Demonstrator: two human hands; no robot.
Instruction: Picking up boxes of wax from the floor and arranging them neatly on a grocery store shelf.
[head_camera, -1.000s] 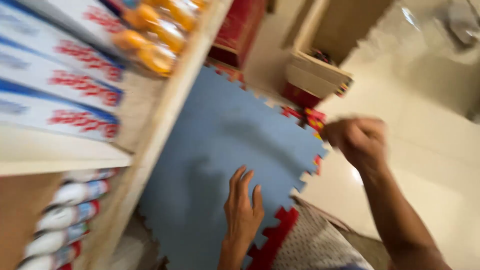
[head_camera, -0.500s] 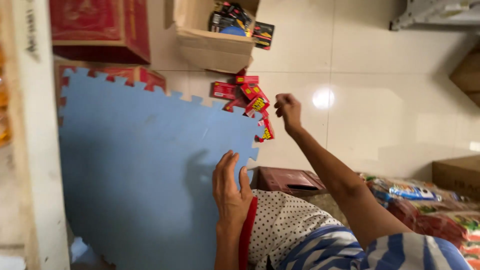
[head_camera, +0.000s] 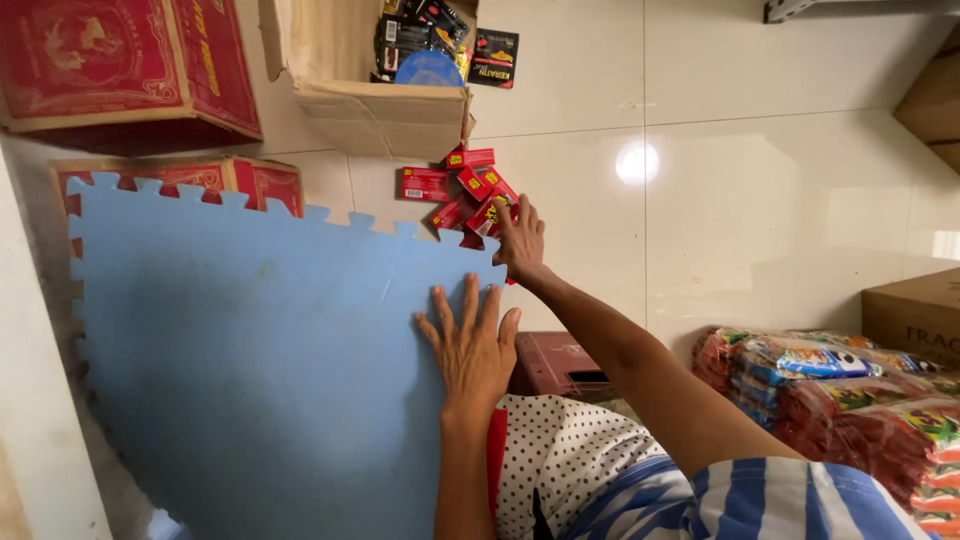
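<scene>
Head view, looking down on a tiled floor (head_camera: 780, 200). Left hand (head_camera: 472, 345) spread flat, fingers extended and slightly splayed, palm pressed onto the near right corner of a blue foam mat (head_camera: 250, 350) with jigsaw edges; nothing gripped, only resting on the mat surface. Right hand (head_camera: 520, 240) stretched forward past the mat's toothed edge, fingers loosely extended and reaching into a pile of small red packets (head_camera: 465, 195) on the floor; fingertips touching the nearest packets, but whether one is pinched or merely touched cannot be told, the underside of the hand being hidden. Packets scattered just beyond the mat's far right corner, directly below an open cardboard box (head_camera: 385, 105) holding dark packages.

Mat lying flat on the floor, covering most of the left half of the view. Red mat pieces (head_camera: 250, 180) peeking out at its far edge. Large red carton (head_camera: 120, 60) at upper left. Dark red box (head_camera: 555, 365) just right of the left wrist. Dotted cloth (head_camera: 570, 460) and striped blue-and-white sleeve (head_camera: 790, 500) at the bottom. Bundles of wrapped snack packs (head_camera: 850, 400) at lower right, with a brown carton (head_camera: 915, 315) behind them.
</scene>
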